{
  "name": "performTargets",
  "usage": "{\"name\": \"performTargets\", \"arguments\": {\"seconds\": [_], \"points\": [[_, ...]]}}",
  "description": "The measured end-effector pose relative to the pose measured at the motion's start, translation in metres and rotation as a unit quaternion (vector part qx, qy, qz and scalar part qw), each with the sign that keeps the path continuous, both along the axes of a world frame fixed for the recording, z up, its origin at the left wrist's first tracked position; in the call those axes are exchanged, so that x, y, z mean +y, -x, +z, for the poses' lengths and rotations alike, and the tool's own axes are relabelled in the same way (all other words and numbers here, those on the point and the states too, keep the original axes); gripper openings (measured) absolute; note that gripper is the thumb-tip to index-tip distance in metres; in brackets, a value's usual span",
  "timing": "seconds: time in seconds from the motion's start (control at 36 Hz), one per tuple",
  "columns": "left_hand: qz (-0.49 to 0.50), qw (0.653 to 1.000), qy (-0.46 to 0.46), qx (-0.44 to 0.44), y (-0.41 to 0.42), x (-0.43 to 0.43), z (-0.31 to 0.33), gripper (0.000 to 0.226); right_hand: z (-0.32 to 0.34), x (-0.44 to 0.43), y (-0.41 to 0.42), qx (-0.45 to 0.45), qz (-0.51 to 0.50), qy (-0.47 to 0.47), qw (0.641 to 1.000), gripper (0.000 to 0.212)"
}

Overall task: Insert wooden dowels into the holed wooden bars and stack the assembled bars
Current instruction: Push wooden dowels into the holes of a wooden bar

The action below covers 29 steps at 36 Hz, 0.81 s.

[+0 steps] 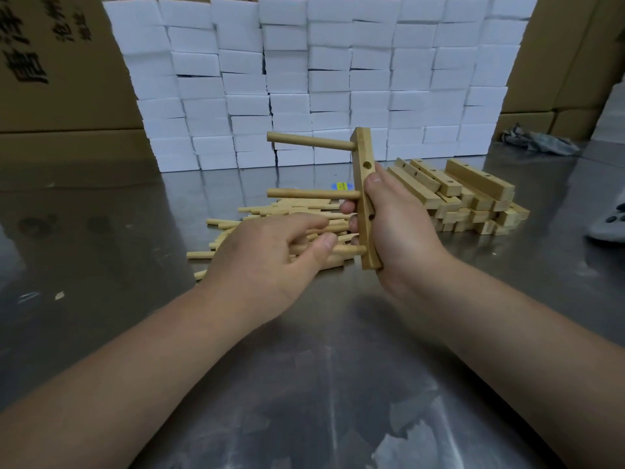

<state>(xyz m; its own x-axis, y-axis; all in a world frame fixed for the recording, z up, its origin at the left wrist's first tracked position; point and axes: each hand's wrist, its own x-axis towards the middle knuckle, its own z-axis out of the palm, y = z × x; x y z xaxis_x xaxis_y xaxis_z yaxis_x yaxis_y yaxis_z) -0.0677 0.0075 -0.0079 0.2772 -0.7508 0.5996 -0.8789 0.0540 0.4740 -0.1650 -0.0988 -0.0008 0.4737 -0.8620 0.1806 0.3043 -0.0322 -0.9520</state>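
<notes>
Even, fairly bright light falls from above. The metal surface [101,231] gives back dull, smeared reflections and pale glare patches near the bottom edge. A soft shadow lies beneath the right hand [399,231]. The white foam blocks [321,79] look nearly blown out. Wide-angle bending curves the edges; the fingers of the left hand [263,258] are slightly blurred

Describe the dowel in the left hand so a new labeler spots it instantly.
In front of the white foam-block wall, the right hand holds a holed bar upright above the steel table. Three dowels stick leftward from it; the target is the lowest dowel. Only it, not the top dowel, middle dowel or loose pile beneath, is pinched by the left hand.
</notes>
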Motion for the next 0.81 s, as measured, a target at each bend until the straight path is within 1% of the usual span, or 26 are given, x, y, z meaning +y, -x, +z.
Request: {"name": "performTargets", "arguments": {"seconds": [0.06,0.08,0.14,0.17,0.22,0.25,0.31,0.39,0.44,0.53,0.58,0.61,0.67,0.72,0.75,0.81], "points": [[-0.013,0.999,-0.031,0.037,-0.005,0.0,-0.003,0.022,0.0,0.0,0.001,0.007,-0.014,0.012,1.0,0.035],[-0.025,0.997,-0.056,0.045,-0.007,0.0,-0.004,0.016,0.0,0.001,0.002,0.014,-0.019,0.02,1.0,0.036],[-0.049,0.992,-0.104,0.049,-0.008,0.0,-0.007,0.024,-0.002,0.002,0.0,0.025,-0.023,0.032,0.999,0.036],[-0.057,0.991,-0.11,0.052,-0.009,-0.001,-0.007,0.026,-0.003,0.002,0.0,0.024,-0.024,0.032,0.999,0.036],[-0.067,0.992,-0.091,0.048,-0.01,-0.001,-0.008,0.025,-0.004,0.003,-0.001,0.014,-0.027,0.024,0.999,0.034],[-0.074,0.994,-0.077,0.039,-0.011,-0.001,-0.007,0.019,-0.004,0.002,-0.002,0.01,-0.028,0.019,0.999,0.034],[-0.082,0.995,-0.051,-0.009,-0.011,0.001,-0.006,0.012,-0.004,0.002,-0.001,0.004,-0.022,0.009,1.0,0.034],[-0.086,0.989,-0.031,-0.113,-0.008,0.004,-0.001,0.025,-0.005,0.0,0.0,0.002,-0.009,-0.006,1.0,0.035],[-0.094,0.981,-0.026,-0.166,-0.008,0.005,0.001,0.026,-0.005,0.0,0.001,0.002,-0.003,-0.008,1.0,0.034],[-0.096,0.974,-0.009,-0.204,-0.006,0.005,0.002,0.023,-0.005,-0.001,0.001,0.001,-0.006,-0.006,1.0,0.032],[-0.079,0.981,-0.004,-0.177,-0.005,0.004,0.001,0.025,-0.005,-0.002,0.0,0.009,-0.019,-0.005,1.0,0.031],[-0.065,0.988,-0.001,-0.139,-0.004,0.003,0.001,0.029,-0.005,-0.002,-0.001,0.013,-0.026,-0.005,1.0,0.029],[-0.033,0.998,0.028,-0.034,-0.004,0.001,0.001,0.035,-0.004,-0.003,-0.001,0.018,-0.037,-0.01,0.999,0.028],[-0.005,0.995,0.087,0.057,-0.007,0.001,0.0,0.031,-0.002,-0.005,-0.001,0.012,-0.045,-0.036,0.998,0.029],[0.008,0.991,0.109,0.082,-0.008,0.002,0.0,0.029,-0.001,-0.007,0.0,0.002,-0.048,-0.057,0.997,0.03],[0.02,0.986,0.108,0.122,-0.011,0.002,0.0,0.029,0.001,-0.009,0.001,-0.027,-0.052,-0.108,0.992,0.033]]}}
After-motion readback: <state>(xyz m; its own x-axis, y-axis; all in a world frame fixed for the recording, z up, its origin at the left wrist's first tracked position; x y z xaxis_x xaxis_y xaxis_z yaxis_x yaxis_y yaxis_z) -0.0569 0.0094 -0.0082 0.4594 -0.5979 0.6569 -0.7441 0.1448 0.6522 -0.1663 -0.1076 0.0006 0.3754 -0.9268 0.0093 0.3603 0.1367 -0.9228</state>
